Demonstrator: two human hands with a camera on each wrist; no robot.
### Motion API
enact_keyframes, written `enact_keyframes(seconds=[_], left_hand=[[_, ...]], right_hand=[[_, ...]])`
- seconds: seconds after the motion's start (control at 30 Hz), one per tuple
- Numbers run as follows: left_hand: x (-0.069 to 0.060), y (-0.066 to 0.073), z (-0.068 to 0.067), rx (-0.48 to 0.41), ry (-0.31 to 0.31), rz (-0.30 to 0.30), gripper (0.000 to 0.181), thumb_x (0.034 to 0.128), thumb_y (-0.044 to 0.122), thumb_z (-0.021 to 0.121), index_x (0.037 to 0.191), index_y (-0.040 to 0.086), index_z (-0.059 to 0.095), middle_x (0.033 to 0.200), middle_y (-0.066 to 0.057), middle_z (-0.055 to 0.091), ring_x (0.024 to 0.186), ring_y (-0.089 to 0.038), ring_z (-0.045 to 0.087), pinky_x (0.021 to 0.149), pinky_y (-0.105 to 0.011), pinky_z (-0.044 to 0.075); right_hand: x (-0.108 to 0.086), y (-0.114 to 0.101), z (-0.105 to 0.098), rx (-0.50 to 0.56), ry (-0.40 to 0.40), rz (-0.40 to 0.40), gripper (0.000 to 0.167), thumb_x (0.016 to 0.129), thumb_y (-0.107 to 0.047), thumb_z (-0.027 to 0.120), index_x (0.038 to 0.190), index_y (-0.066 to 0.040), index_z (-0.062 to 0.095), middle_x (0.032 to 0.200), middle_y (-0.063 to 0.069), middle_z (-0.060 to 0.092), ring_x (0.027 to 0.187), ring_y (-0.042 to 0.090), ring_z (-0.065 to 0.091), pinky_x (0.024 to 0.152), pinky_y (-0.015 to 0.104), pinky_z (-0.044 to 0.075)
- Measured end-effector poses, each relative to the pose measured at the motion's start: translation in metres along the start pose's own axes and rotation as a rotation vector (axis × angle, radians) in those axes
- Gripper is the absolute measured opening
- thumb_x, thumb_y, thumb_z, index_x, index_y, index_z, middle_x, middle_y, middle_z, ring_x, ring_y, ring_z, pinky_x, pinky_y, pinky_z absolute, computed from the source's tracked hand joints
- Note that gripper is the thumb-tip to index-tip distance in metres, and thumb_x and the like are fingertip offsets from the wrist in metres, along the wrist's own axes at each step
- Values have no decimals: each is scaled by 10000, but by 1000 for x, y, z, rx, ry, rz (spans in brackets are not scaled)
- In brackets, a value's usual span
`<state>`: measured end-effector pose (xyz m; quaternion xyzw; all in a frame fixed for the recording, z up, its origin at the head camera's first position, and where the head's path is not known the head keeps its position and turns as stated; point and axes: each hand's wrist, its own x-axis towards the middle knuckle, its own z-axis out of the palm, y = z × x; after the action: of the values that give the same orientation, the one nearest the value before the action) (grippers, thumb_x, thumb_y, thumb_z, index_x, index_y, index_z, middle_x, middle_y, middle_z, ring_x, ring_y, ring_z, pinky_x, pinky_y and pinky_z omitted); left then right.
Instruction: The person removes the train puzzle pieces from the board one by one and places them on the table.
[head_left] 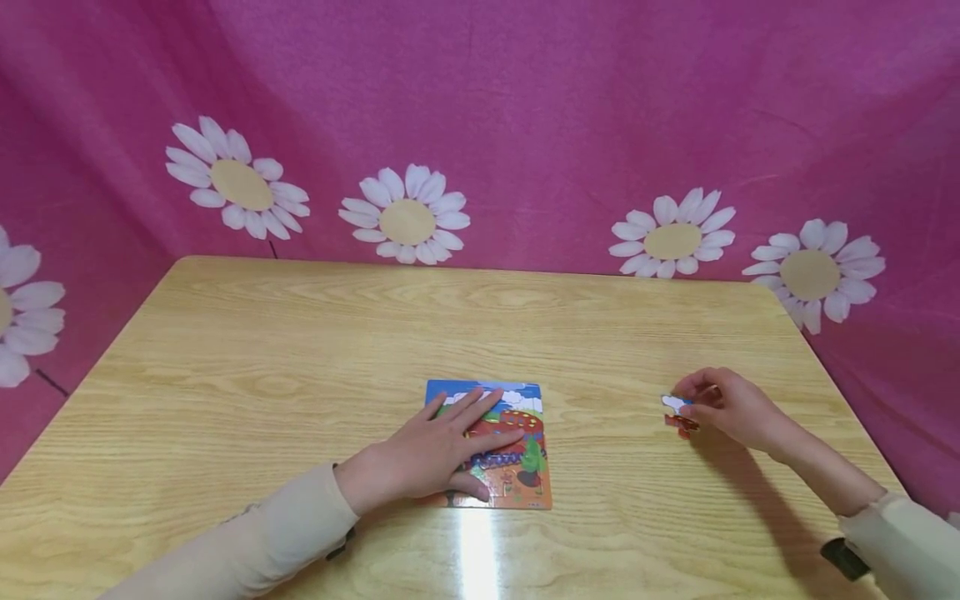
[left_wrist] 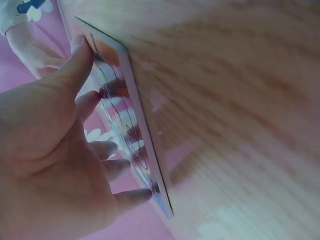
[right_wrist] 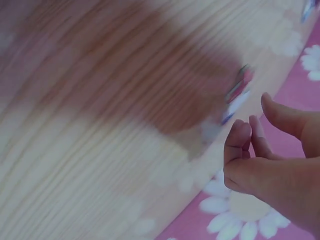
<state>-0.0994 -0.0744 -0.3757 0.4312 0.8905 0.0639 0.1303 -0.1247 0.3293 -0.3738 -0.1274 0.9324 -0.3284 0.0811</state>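
Note:
My left hand (head_left: 442, 450) rests with spread fingers on a colourful square jigsaw puzzle (head_left: 531, 458). The fingertips touch its picture of sky, clouds and a red shape, and the palm covers the puzzle's left part. In the left wrist view, the puzzle (left_wrist: 135, 120) is seen edge-on beneath the fingers. Over to the right, my right hand (head_left: 738, 408) hovers by a few loose puzzle pieces (head_left: 675, 405), blue-white and red. In the right wrist view a gap shows between thumb and bent fingers, with the pieces (right_wrist: 237, 97) lying on the table just beyond them.
Both hands work over a light wood-grain table (head_left: 300, 350) with rounded far corners. A pink cloth (head_left: 525, 125) with large white daisies hangs behind and beside it. Light glares off the table (head_left: 478, 550) in front of the puzzle.

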Motion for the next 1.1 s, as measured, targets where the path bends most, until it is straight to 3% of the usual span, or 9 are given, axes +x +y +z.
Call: enact_keyframes(seconds=[0.2, 0.4, 0.57, 0.8, 1.1], left_hand=[[-6, -5, 4, -6, 39, -2, 727, 889, 575, 561, 1536, 328, 340, 1632, -143, 88, 1490, -315, 77, 1130, -594, 201], [-24, -11, 8, -68, 50, -33, 701, 912, 545, 557, 1537, 313, 342, 1622, -178, 101, 1487, -338, 67, 1140, -597, 159], [-35, -12, 9, -67, 89, -46, 672, 915, 521, 577, 1519, 299, 387, 1595, -229, 165, 1473, -362, 139, 1123, -595, 219], [-36, -11, 8, -52, 95, -54, 654, 920, 523, 567, 1514, 310, 397, 1583, -236, 202, 1460, -370, 189, 1110, -587, 258], [-36, -12, 7, -73, 85, -61, 641, 927, 503, 573, 1511, 301, 404, 1586, -229, 199, 1463, -372, 177, 1106, -602, 252]], right_hand=[[15, -42, 23, 112, -9, -3, 224, 911, 2, 664, 1092, 114, 594, 968, 172, 668, 824, 228, 628, 604, 253, 518], [43, -90, 60, 273, -100, -71, 207, 933, 36, 613, 1120, 123, 597, 1042, 221, 681, 908, 267, 647, 738, 234, 514], [62, -122, 87, 346, -171, -68, 172, 935, 53, 595, 1098, 107, 613, 1005, 192, 685, 912, 265, 650, 720, 253, 510], [74, -139, 104, 228, -145, 14, 113, 934, -16, 643, 1024, 50, 659, 876, 73, 656, 794, 156, 591, 685, 255, 495], [79, -144, 105, 238, -151, 80, 131, 925, -44, 667, 1026, 36, 689, 832, 64, 626, 735, 155, 528, 617, 243, 444]])
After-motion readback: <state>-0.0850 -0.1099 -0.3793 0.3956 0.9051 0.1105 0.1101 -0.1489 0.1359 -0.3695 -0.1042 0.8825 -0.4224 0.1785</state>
